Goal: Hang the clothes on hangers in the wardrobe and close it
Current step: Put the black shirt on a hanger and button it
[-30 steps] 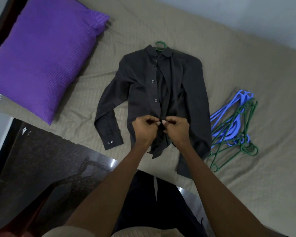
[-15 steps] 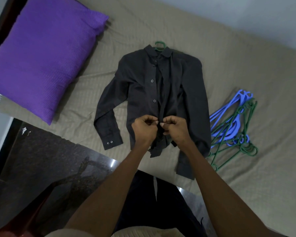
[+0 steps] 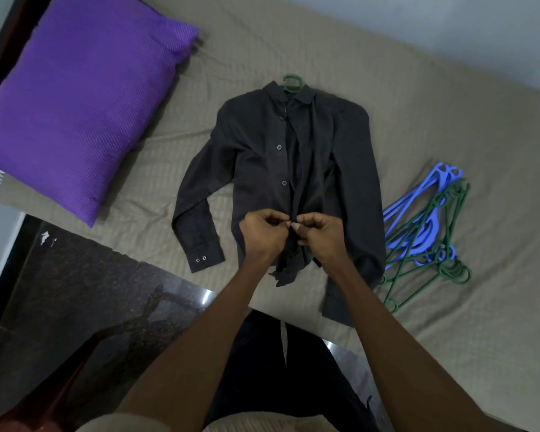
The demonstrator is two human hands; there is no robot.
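Both of my hands pinch the front of the dark shirt (image 3: pixel 331 169) near its lower buttons: my left hand (image 3: pixel 262 232) has its fingers curled on the left edge of the placket, and my right hand (image 3: pixel 320 233) grips the right edge, the two sets of fingertips almost touching at the centre line. That shirt lies face up and spread flat on the bed (image 3: pixel 449 104), collar pointing away from me, with the hook of a green hanger (image 3: pixel 292 83) poking out just above the collar. Its upper buttons run down the left panel, and the front stands slightly open above my hands. One sleeve stretches down on my left, ending in a cuff with two snaps; the other sleeve runs down on my right, its cuff close to the bed's near edge. Just beside that right sleeve sits a pile of hangers (image 3: pixel 427 232), blue and green ones tangled together, a green one touching the sleeve's edge. A purple pillow (image 3: pixel 75 101) rests well apart from the shirt on the far left of the bed. Below the bed's near edge I see a dark glossy floor (image 3: pixel 75 291) and my own dark trousers.
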